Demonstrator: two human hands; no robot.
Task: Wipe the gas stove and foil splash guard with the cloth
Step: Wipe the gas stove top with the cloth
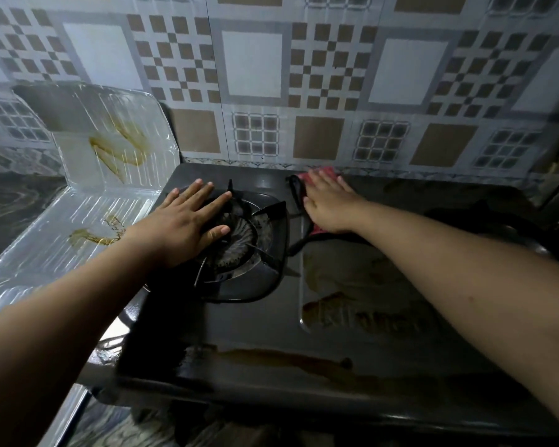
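Note:
A black gas stove (259,333) fills the middle of the view, with brown stains on its glass top. My left hand (188,217) lies flat, fingers spread, on the left burner grate (249,240). My right hand (329,203) presses flat on a red cloth (325,172) with dark edging, at the back of the stove near the wall. The foil splash guard (104,175) stands folded at the left of the stove, its upright panel and flat panel both streaked with yellow-brown grease.
A patterned tile wall (336,91) rises directly behind the stove. A marbled countertop (10,201) shows at the far left, beyond the foil. A second burner (497,217) sits in shadow at the right.

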